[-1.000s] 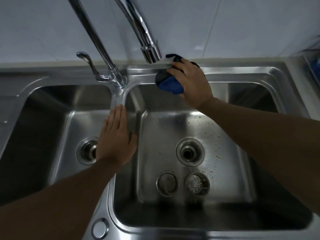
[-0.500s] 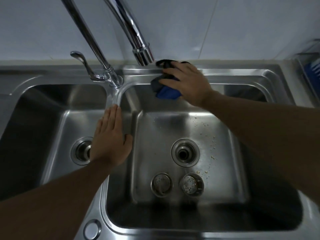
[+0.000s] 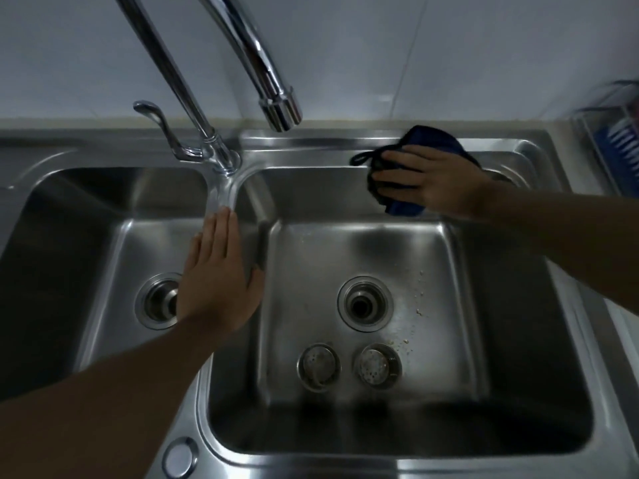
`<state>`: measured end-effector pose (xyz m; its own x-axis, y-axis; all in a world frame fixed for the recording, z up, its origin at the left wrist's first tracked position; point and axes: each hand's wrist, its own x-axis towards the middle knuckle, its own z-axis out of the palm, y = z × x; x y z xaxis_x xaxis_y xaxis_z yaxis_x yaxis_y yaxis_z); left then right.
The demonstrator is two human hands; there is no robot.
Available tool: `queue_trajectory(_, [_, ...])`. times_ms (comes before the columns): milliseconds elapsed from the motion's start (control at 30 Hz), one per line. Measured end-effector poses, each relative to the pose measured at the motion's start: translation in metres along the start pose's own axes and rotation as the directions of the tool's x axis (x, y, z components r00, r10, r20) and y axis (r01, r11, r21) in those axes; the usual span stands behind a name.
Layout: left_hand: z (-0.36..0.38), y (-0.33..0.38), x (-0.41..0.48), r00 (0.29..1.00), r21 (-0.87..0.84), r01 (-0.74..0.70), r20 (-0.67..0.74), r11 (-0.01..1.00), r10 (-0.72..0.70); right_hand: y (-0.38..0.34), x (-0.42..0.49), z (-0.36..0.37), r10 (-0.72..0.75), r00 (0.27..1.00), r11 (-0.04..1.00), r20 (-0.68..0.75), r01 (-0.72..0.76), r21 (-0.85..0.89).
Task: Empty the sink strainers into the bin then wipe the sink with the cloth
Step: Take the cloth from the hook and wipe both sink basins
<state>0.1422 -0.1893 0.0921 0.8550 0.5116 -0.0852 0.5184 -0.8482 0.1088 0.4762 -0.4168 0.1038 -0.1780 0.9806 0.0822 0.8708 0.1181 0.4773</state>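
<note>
A steel double sink (image 3: 380, 143) fills the view. My right hand (image 3: 432, 181) presses a dark blue cloth (image 3: 432, 140) against the back wall and rim of the right basin, towards its right corner. My left hand (image 3: 218, 274) lies flat, fingers together, on the divider between the two basins and holds nothing. Two round metal strainers (image 3: 318, 367) (image 3: 377, 365) lie side by side on the right basin's floor, in front of its open drain (image 3: 365, 303). Small crumbs are scattered right of that drain.
A tall chrome faucet spout (image 3: 276, 108) hangs over the right basin's back left; its lever (image 3: 155, 122) and base stand at the divider's back. The left basin's drain (image 3: 159, 302) is partly hidden by my left hand. A wire rack (image 3: 615, 146) with something blue stands at the far right.
My right hand has slid the cloth to the right along the back of the right basin, from under the spout to near the right corner. My left hand stays on the divider.
</note>
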Motion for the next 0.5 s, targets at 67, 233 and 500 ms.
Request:
queue_trajectory(67, [0.001, 0.0, 0.001, 1.0, 0.003, 0.002, 0.005, 1.0, -0.002, -0.019, 0.06, 0.003, -0.077, 0.989, 0.997, -0.125, 0.076, -0.012])
queue_trajectory(233, [0.001, -0.001, 0.001, 1.0, -0.025, 0.005, -0.004, 1.0, -0.006, -0.077, 0.168, 0.017, -0.147, 0.988, 0.975, -0.056, 0.135, -0.175])
queue_trajectory(500, [0.002, -0.003, 0.001, 1.0, -0.023, 0.007, -0.003, 1.0, -0.007, -0.064, 0.057, 0.046, -0.149, 0.95, 0.894, 0.275, 0.248, -0.373])
